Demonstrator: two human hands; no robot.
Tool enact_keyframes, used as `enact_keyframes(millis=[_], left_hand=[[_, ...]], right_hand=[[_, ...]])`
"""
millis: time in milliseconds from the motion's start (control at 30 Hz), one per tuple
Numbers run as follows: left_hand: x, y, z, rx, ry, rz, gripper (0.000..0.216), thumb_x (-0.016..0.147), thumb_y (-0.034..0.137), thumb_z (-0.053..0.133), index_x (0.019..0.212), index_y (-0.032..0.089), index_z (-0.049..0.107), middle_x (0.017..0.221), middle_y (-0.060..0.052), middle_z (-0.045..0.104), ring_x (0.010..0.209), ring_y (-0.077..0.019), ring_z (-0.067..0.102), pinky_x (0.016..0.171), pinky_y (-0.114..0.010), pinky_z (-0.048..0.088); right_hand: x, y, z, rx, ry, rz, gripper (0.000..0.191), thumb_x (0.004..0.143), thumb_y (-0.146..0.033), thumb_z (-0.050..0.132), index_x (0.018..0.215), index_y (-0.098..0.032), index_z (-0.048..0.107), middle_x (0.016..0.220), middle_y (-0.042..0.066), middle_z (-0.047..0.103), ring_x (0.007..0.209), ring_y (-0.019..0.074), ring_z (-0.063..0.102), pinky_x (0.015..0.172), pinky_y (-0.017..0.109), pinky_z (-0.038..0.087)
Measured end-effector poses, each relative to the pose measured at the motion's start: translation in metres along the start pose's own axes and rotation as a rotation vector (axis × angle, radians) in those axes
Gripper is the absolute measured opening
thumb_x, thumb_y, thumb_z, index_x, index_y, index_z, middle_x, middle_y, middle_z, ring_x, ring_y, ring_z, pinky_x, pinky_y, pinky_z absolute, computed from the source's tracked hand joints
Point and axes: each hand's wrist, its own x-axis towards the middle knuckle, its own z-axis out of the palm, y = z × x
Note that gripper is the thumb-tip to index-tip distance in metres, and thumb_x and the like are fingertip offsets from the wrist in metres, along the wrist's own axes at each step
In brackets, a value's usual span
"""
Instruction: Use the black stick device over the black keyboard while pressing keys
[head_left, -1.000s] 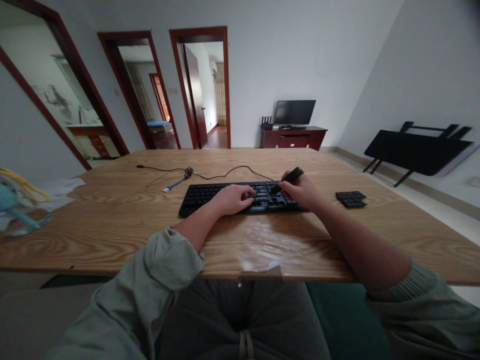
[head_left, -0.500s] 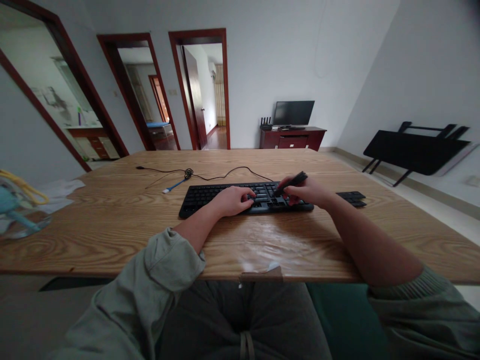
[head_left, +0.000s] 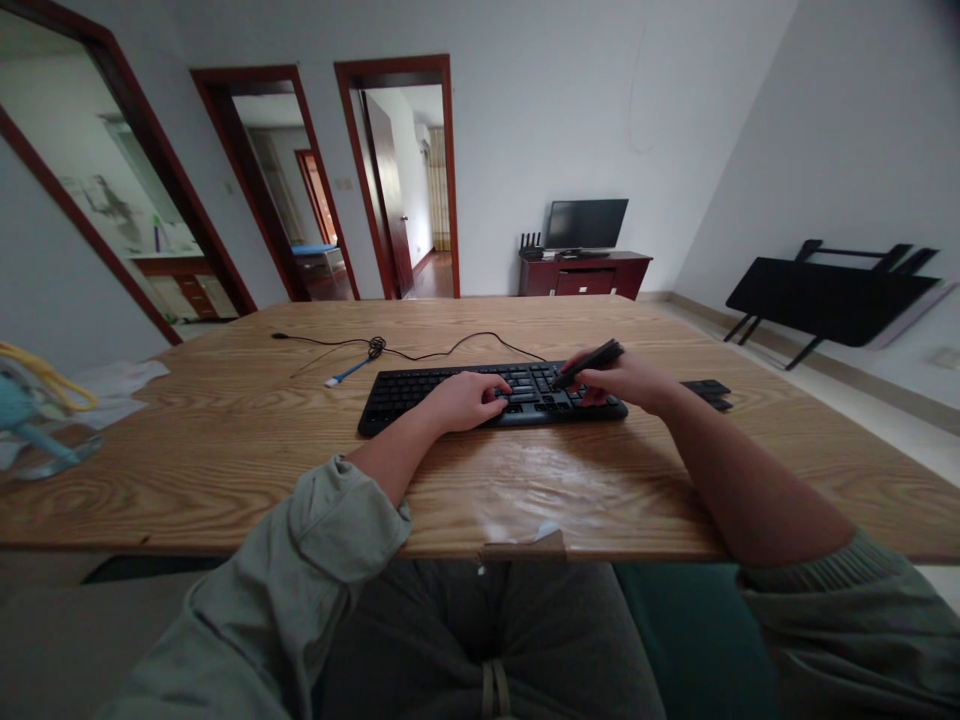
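Note:
A black keyboard (head_left: 405,392) lies lengthwise across the wooden table in front of me. My left hand (head_left: 465,400) presses down on the middle of it, fingers curled and the thumb tip near the front edge, holding it in place. In my right hand (head_left: 607,382) is a slim black brush (head_left: 589,365), gripped like a pen and tilted. Its lower end meets the keys toward the right side, while its upper end points up and right. Some of the right-hand fingers are hidden behind the brush and hand.
Black flat pieces (head_left: 706,392) lie to the right of the keyboard. Behind it runs a thin black cable (head_left: 450,350), near a short blue cable (head_left: 349,373). At the left edge sit a light-blue object (head_left: 30,425) and white crumpled plastic (head_left: 124,378).
My right hand and the brush have shifted slightly to the right over the keys. My left hand and the keyboard stay in place.

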Motion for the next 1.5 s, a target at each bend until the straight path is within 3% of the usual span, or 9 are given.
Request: enact_keyframes(millis=[167,300,433,500,633,900,1300,1500], left_hand=[[0.001,0.001,0.0,0.013,-0.003,0.0,0.033,0.086,0.039,0.054,0.111,0.025,0.071,0.084,0.0,0.071,0.073,-0.0151,0.062,0.066,-0.024,0.044],[0.003,0.002,0.003,0.042,-0.007,0.006,0.034,0.086,0.04,0.055,0.112,0.026,0.07,0.087,0.0,0.073,0.076,-0.0162,0.063,0.069,-0.025,0.045],[0.006,0.004,0.006,0.07,-0.018,0.001,0.035,0.086,0.04,0.054,0.114,0.027,0.069,0.086,-0.001,0.073,0.076,-0.0172,0.064,0.07,-0.026,0.046],[0.007,0.004,0.008,0.076,-0.013,0.004,0.035,0.085,0.041,0.054,0.115,0.028,0.069,0.088,-0.001,0.074,0.077,-0.0176,0.065,0.071,-0.026,0.046],[0.008,0.003,0.011,0.085,0.013,0.016,0.035,0.085,0.041,0.054,0.113,0.028,0.07,0.089,-0.001,0.074,0.079,-0.0184,0.066,0.071,-0.027,0.047],[0.011,0.003,0.017,0.169,0.022,0.078,0.033,0.087,0.039,0.05,0.104,0.026,0.075,0.101,-0.004,0.074,0.091,-0.0208,0.067,0.079,-0.028,0.049],[0.011,0.013,0.016,0.242,0.054,0.073,0.032,0.088,0.038,0.05,0.101,0.025,0.075,0.1,-0.006,0.074,0.09,-0.0223,0.066,0.079,-0.031,0.048],[0.01,0.007,0.02,0.32,0.143,-0.022,0.04,0.084,0.054,0.054,0.1,0.024,0.076,0.101,-0.01,0.07,0.101,-0.0274,0.06,0.087,-0.038,0.045]], right_hand=[[0.004,0.01,0.001,0.111,-0.017,-0.024,0.027,0.067,-0.019,0.062,0.093,-0.019,0.07,0.076,0.003,0.07,0.065,0.0178,0.066,0.055,0.026,0.051],[0.01,0.014,0.022,0.308,0.043,-0.131,0.012,0.067,-0.026,0.06,0.074,-0.019,0.066,0.078,0.001,0.067,0.078,0.016,0.063,0.066,0.024,0.051],[0.017,0.005,0.06,0.714,0.226,-0.162,0.003,0.063,-0.022,0.056,0.063,-0.02,0.054,0.064,-0.001,0.058,0.066,0.0127,0.058,0.063,0.023,0.048],[0.021,-0.003,0.076,0.898,0.302,-0.123,0.008,0.062,-0.018,0.055,0.06,-0.02,0.048,0.057,-0.003,0.051,0.057,0.0107,0.054,0.06,0.023,0.047],[0.03,-0.014,0.095,1.076,0.481,-0.057,0.017,0.068,-0.021,0.057,0.061,-0.021,0.041,0.049,-0.007,0.04,0.043,0.0072,0.04,0.045,0.02,0.041],[0.043,-0.013,0.1,0.994,0.695,-0.075,0.022,0.074,-0.036,0.058,0.067,-0.023,0.042,0.044,-0.009,0.034,0.037,0.0066,0.031,0.036,0.02,0.031],[0.056,-0.007,0.109,0.818,0.763,-0.081,0.027,0.076,-0.045,0.049,0.064,-0.024,0.037,0.042,-0.01,0.031,0.035,0.0077,0.03,0.036,0.022,0.03],[0.058,-0.011,0.119,0.646,0.779,-0.148,0.024,0.073,-0.037,0.053,0.061,-0.025,0.036,0.045,-0.007,0.036,0.038,0.0091,0.034,0.037,0.025,0.031]])
